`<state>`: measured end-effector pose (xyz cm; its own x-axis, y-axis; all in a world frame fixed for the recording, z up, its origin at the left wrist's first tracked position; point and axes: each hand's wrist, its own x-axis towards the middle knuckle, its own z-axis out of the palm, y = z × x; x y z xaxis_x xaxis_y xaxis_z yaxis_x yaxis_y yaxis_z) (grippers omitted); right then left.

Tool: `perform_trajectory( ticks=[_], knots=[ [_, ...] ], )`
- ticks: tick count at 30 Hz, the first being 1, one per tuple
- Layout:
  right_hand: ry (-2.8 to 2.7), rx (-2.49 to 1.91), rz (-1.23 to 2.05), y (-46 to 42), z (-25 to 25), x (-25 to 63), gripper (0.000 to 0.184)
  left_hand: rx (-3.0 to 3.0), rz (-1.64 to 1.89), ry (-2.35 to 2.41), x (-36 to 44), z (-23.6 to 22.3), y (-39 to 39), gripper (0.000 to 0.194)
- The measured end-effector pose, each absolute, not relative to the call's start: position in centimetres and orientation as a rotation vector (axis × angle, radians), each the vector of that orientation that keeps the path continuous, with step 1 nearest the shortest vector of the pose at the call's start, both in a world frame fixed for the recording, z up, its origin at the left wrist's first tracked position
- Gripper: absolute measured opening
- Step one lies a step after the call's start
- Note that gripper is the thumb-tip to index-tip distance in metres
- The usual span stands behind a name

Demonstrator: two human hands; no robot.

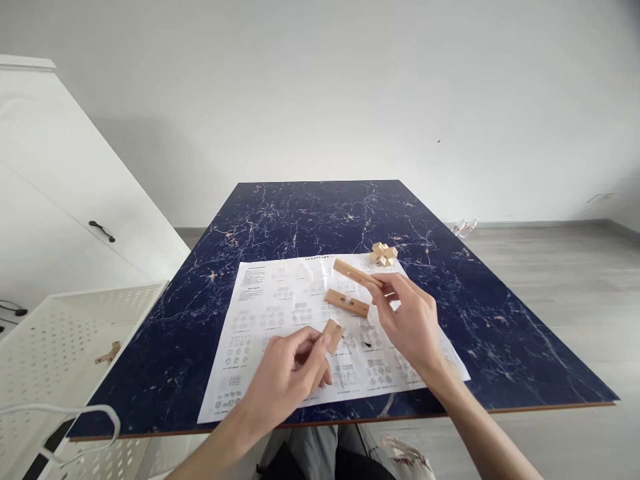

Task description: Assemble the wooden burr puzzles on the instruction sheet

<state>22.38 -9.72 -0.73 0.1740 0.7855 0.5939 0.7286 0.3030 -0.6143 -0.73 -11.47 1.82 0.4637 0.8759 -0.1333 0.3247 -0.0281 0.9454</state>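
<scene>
My left hand (290,380) is closed around a short wooden block (332,335), held just above the instruction sheet (280,300). My right hand (407,320) pinches two notched wooden bars: a long upper bar (353,271) and a lower bar (347,303) beneath it, both pointing left. An assembled wooden cross-shaped puzzle piece (383,253) rests at the sheet's far right corner, beyond my right hand.
The dark blue marbled table (320,213) stands against a white wall. A white perforated basket (60,347) with a small wooden piece (108,353) sits at the left, by a white cabinet (60,200). Grey floor lies to the right.
</scene>
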Motion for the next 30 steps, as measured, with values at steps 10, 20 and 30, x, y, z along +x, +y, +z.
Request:
perform_trajectory(
  ticks=[10,20,30],
  knots=[
    [-1.642,-1.699,0.32,-9.7,-3.5,25.0,0.029,2.502,0.396,0.982,0.2,1.1,-6.6,0.041],
    [-1.846,-1.74,0.163,-9.7,-4.5,24.3,0.033,3.012,0.57,0.588,1.8,-1.2,-3.1,0.043],
    [-1.773,-1.589,0.328,-11.5,-3.4,25.6,0.03,2.652,0.572,0.892,4.0,-0.6,-4.3,0.071]
  ],
)
